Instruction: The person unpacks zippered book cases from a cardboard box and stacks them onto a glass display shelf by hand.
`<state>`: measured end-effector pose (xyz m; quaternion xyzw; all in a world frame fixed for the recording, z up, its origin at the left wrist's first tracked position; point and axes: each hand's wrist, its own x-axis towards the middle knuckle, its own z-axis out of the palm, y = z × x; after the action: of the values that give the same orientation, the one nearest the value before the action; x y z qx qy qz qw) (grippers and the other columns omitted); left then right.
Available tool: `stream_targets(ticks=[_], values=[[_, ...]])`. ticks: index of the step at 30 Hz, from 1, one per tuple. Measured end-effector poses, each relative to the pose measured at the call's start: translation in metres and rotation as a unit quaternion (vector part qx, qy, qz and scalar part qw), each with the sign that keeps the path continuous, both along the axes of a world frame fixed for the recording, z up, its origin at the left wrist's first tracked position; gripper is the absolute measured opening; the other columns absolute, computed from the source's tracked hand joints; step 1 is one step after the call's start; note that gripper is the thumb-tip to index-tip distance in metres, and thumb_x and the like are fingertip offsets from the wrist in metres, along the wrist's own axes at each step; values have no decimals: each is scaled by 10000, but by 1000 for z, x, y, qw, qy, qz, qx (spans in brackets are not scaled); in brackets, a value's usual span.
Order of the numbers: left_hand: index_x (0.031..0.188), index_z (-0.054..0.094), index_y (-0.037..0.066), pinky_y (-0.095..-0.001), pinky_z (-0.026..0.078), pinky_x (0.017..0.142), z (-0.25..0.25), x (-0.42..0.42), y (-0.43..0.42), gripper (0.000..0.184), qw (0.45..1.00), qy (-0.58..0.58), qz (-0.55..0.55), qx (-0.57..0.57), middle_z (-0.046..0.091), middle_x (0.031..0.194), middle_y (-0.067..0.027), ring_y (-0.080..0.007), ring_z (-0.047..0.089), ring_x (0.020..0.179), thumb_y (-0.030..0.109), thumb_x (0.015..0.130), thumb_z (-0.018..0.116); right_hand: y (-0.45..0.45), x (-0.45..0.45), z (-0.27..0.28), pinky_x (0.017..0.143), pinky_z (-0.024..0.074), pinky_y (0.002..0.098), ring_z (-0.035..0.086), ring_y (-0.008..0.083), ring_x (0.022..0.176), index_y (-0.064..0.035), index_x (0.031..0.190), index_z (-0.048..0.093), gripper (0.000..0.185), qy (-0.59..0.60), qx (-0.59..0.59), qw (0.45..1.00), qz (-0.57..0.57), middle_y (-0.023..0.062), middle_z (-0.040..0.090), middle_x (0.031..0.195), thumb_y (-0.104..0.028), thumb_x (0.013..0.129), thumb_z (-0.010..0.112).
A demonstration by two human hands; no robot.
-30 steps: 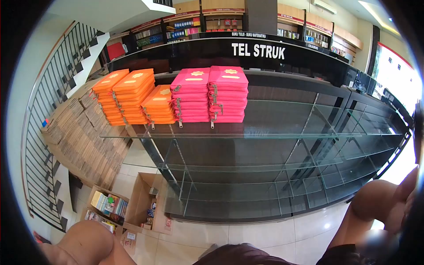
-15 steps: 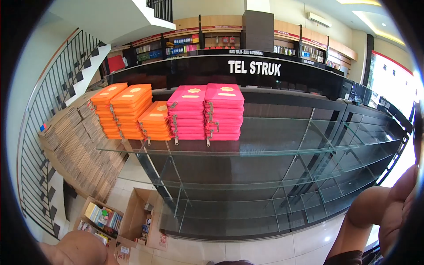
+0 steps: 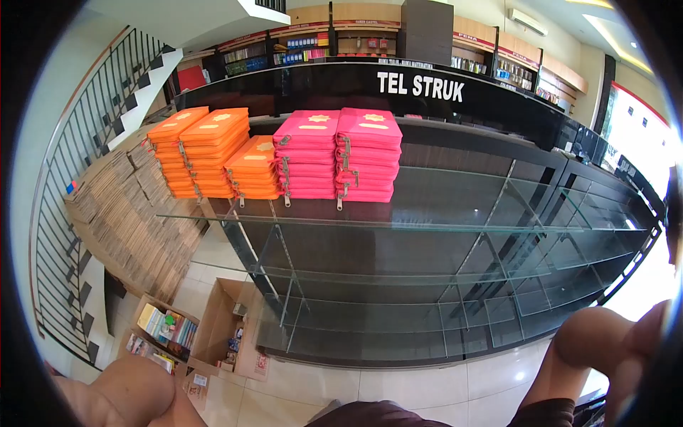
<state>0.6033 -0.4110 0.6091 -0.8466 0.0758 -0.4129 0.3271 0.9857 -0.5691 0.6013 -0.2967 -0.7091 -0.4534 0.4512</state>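
Observation:
Both of my arms are bent at the frame's lower corners, the left arm [image 3: 135,391] at the left and the right arm [image 3: 594,341] at the right. The forearms run out past the dark edge of the view, so neither hand shows. Ahead, stacks of orange zippered cases [image 3: 213,149] and pink zippered cases [image 3: 368,153] sit on a glass shelf [image 3: 441,222]. Each top case bears a pale star-like emblem and a light label, and metal zipper pulls hang at the corners. My arms are apart from the stacks.
Open cardboard boxes [image 3: 213,320] with books stand on the floor at lower left. Behind them are piled flattened cartons [image 3: 131,213] and a staircase railing [image 3: 71,178]. A black counter [image 3: 498,107] lettered "TEL STRUK" spans the back. More glass shelves [image 3: 541,292] extend right.
The view has tipped downward, so the stacks and counter appear higher in the frame. More dark clothing shows at the bottom. The cases look the same.

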Motion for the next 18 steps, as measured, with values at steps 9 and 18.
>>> stream_targets(ticks=[9,18], values=[[985,631,3,-437,473,822,-3,5,3,367,1000,3,-17,-4,627,807,-85,-217,617,791,325,832,717,-5,1,2,932,474,386,599,177,972,-106,1256,550,445,2,-10,1000,-1,80,585,1152,-368,904,625],[979,639,2,-442,478,838,-4,9,4,350,1000,9,-30,-4,635,806,-86,-217,626,796,307,829,723,-9,1,0,941,469,390,594,177,974,-114,1261,543,456,1,-17,1000,0,75,579,1148,-382,901,629]])
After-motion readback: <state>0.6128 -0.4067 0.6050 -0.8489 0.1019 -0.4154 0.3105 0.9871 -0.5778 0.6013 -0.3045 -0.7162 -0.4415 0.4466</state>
